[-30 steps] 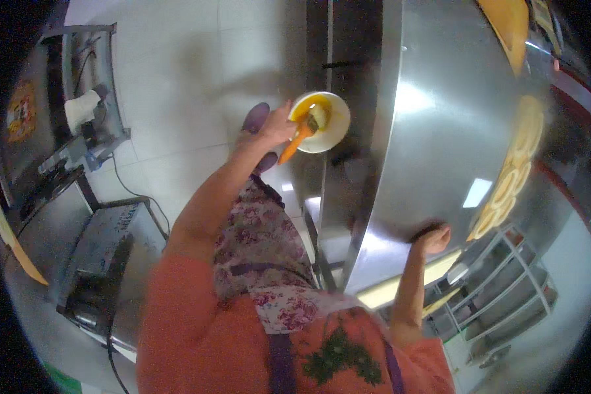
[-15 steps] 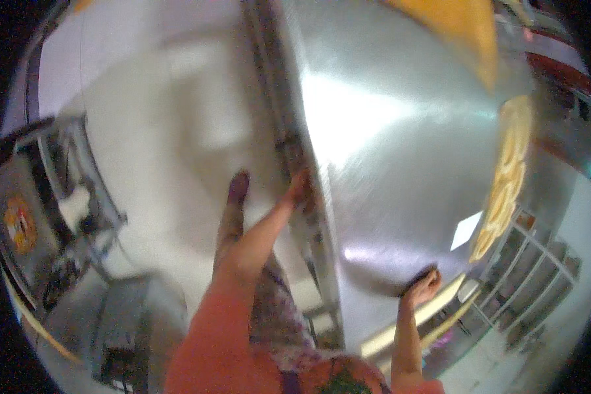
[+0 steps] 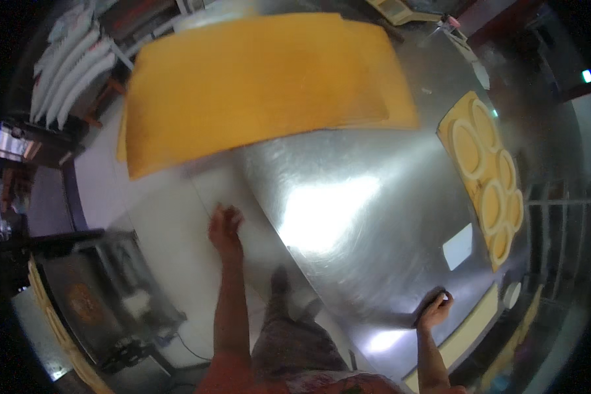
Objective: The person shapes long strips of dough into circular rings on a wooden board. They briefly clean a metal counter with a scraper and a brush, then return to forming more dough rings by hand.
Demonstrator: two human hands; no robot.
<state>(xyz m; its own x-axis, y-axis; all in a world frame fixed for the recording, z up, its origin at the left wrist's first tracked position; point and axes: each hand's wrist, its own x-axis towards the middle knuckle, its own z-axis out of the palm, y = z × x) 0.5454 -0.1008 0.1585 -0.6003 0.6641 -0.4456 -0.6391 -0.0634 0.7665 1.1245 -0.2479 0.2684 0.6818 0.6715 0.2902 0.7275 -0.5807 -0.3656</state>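
My left hand is raised beside the table's left edge over the floor, slightly blurred, fingers apart and holding nothing. My right hand is low over the steel table at the right, its fingers curled; what they hold, if anything, I cannot make out. A white flat piece lies just above it. A yellow board with several round, ring-rimmed shapes runs along the right side. Large orange-yellow sheets lie at the far end, overhanging the table's left edge.
Stacked white sacks are at the upper left. A dark metal machine with a cord stands at the lower left. A long pale strip edges the table at the lower right, near metal racks.
The view has swung onto the tabletop and its far sheets. The bowl with the orange-handled tool has left view and my left hand, holding it earlier, is now empty.
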